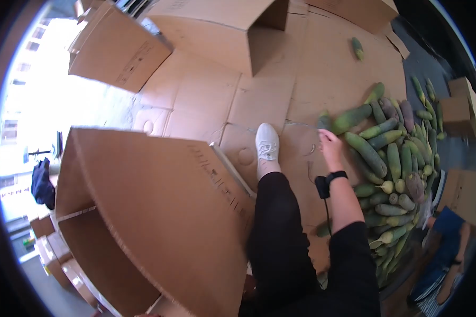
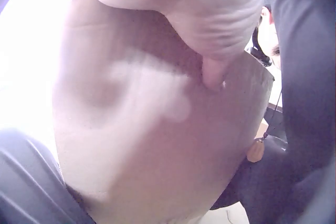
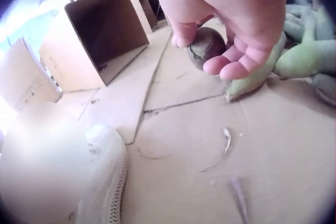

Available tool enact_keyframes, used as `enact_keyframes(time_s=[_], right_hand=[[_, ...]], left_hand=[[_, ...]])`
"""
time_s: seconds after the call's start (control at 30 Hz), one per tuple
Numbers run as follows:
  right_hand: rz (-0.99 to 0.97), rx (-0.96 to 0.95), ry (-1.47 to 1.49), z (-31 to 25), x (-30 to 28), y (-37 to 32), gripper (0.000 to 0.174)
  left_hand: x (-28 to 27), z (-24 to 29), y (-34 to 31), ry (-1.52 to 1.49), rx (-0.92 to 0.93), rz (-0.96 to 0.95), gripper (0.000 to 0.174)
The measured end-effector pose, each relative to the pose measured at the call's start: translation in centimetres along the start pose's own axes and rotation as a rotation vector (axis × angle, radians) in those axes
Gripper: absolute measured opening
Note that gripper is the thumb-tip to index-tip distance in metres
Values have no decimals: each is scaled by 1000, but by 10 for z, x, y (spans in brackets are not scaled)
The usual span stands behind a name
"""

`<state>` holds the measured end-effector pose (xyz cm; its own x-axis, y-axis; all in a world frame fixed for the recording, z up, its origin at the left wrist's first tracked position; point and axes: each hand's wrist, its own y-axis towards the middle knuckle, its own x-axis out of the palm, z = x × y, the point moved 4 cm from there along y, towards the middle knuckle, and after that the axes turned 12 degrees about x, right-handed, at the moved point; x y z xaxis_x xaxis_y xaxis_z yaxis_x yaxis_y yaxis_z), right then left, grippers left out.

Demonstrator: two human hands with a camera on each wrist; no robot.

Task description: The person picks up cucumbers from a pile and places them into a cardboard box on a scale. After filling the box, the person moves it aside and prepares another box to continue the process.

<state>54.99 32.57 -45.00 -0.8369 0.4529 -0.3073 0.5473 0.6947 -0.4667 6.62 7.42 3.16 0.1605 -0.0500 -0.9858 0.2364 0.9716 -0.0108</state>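
My right hand (image 1: pixel 330 148) reaches down beside the pile and grips a green radish (image 1: pixel 324 120) with thumb and fingers. In the right wrist view its dark rounded end (image 3: pixel 206 50) shows between the fingertips, above the cardboard floor. A large open cardboard box (image 1: pixel 164 211) leans tilted against my leg on the left. In the left wrist view my left hand (image 2: pixel 194 8) holds this box's panel (image 2: pixel 152 145), one digit lying against the cardboard and the others hidden. Many green radishes (image 1: pixel 365 156) lie heaped right of my right hand.
Flattened cardboard (image 1: pixel 201 95) covers the floor, where my white shoe (image 1: pixel 267 142) stands. More boxes (image 1: pixel 217 26) stand at the far side. A lone radish (image 1: pixel 357 48) lies at the far right. Another person (image 1: pixel 441 259) is at the lower right, beyond the heap.
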Motion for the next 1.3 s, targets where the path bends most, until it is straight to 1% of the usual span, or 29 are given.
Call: enact_keyframes(time_s=[0.07,0.13,0.17,0.2,0.23,0.27,0.3,0.33,0.4,0.53,0.6,0.67,0.7,0.8,0.87,0.93,1.0,1.03,1.1,1.13,1.2,1.23,1.27,1.3], right_hand=[[-151,228,205,-21,-22,-36,18],[-153,266,188,-44,-37,-76,20],[-172,226,159,-58,-43,-94,20],[-188,194,127,-70,-49,-115,20],[-219,191,113,-82,-53,-135,20],[-259,126,143,-97,-58,-152,19],[-292,65,176,-115,-64,-169,18],[-304,54,170,-136,-69,-184,18],[-416,-224,140,-189,-78,-228,15],[-597,-496,233,-285,-93,-308,12],[-764,-677,187,-331,-87,-349,13],[-878,-828,91,-366,-72,-385,14],[-895,-877,10,-378,-60,-400,14],[-980,-1066,-213,-399,-18,-452,16],[-1037,-1136,-243,-388,20,-464,17],[-983,-1001,-577,-377,45,-473,18],[-989,-1088,-707,-361,68,-473,21],[-988,-1089,-713,-357,70,-476,21],[-790,-1298,-1108,-345,75,-480,21],[-791,-1294,-1112,-345,73,-477,21],[-961,-1285,-543,-358,57,-472,20],[-1002,-996,-582,-368,41,-471,18],[-998,-988,-585,-368,30,-467,18],[-941,-865,-379,-371,16,-456,13]], left_hand=[[0,-6,-9,31,-10,-26,42],[1,-6,-10,53,15,15,35],[5,-10,-16,54,51,68,26],[6,-13,-24,54,88,112,22],[5,-11,-22,91,77,144,24],[5,-8,-19,127,69,178,27],[5,-7,-22,131,56,186,26],[6,-8,-22,132,51,201,26],[5,-8,-23,137,61,218,28],[2,-6,-23,80,76,227,27],[2,-5,-25,69,74,248,29],[3,-5,-27,85,67,298,34],[3,-5,-27,77,61,305,34],[2,-1,-28,70,47,306,36],[2,-1,-28,62,40,304,36],[0,1,-30,69,38,299,35],[-1,2,-31,47,41,304,35],[-1,3,-32,43,40,306,35],[-2,3,-34,45,58,318,34],[-2,2,-35,40,58,315,34],[-2,2,-35,38,72,323,32],[-2,3,-36,33,74,319,32],[-2,4,-36,45,72,319,32],[-2,4,-35,55,72,320,31]])
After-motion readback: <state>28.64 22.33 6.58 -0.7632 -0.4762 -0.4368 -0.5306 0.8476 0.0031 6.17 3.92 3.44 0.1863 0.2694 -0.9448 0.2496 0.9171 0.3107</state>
